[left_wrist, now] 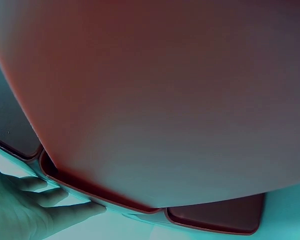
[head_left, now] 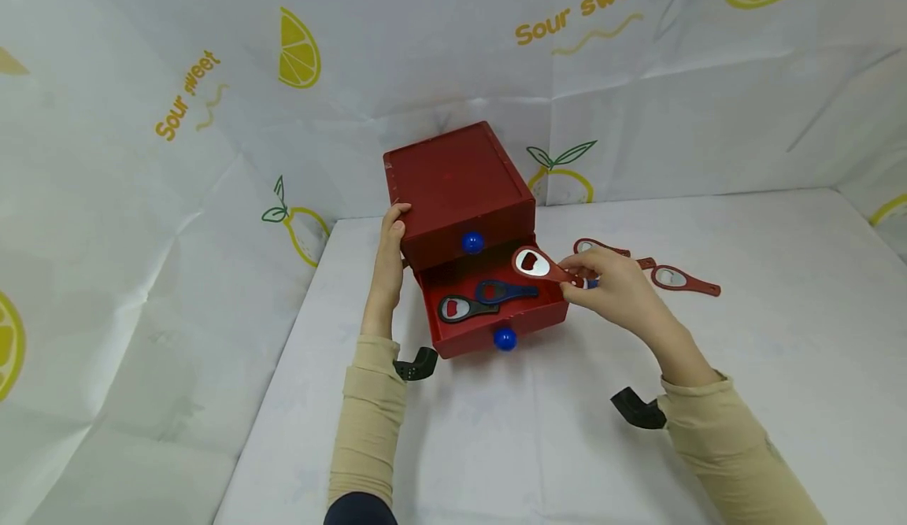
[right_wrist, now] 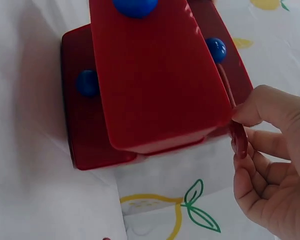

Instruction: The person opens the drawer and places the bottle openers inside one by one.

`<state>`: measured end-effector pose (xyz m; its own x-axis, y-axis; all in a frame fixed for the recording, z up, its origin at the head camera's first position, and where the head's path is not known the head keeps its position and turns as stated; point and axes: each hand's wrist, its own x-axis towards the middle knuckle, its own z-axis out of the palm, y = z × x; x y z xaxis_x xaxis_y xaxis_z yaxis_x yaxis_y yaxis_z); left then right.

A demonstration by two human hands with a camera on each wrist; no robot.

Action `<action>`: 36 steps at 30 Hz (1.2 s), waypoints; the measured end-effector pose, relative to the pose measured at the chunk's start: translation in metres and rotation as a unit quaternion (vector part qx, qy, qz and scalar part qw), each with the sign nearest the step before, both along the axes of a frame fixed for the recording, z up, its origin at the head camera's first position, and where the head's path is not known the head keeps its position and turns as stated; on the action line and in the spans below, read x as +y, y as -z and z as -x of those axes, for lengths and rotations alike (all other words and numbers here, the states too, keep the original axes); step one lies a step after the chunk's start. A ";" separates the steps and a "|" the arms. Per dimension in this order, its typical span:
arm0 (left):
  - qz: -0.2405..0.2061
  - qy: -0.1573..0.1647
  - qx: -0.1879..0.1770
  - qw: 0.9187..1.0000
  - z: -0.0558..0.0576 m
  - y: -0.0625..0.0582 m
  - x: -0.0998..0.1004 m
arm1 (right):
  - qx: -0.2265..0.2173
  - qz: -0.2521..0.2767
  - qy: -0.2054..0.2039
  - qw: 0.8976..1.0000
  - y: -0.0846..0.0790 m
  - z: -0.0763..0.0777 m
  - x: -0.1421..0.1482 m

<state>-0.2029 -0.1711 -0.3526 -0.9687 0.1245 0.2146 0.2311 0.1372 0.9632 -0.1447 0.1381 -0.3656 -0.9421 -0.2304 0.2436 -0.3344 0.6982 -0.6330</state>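
Note:
A red drawer cabinet (head_left: pixel 453 183) with blue knobs stands by the back wall, one drawer (head_left: pixel 468 344) pulled out. Inside it lie a black bottle opener (head_left: pixel 464 308) and a blue bottle opener (head_left: pixel 506 292). My right hand (head_left: pixel 616 289) pinches a red bottle opener (head_left: pixel 542 265) by its handle, its head over the drawer's right side. In the right wrist view, thumb and fingers of the right hand (right_wrist: pixel 275 155) close on that handle beside the drawer front. My left hand (head_left: pixel 388 261) rests against the cabinet's left side, its fingers (left_wrist: pixel 75 215) extended in the left wrist view.
More red bottle openers (head_left: pixel 683 279) lie on the white table (head_left: pixel 779 352) to the right of the cabinet, partly behind the right hand. A white cloth wall (head_left: pixel 439 45) printed with lemons rises behind the cabinet. Black wrist mounts (head_left: pixel 638 409) stick out from the sleeves.

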 end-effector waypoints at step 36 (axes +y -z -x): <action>0.010 0.000 -0.003 1.000 -0.002 -0.003 -0.001 | -0.047 -0.168 -0.188 0.967 -0.008 0.036 -0.059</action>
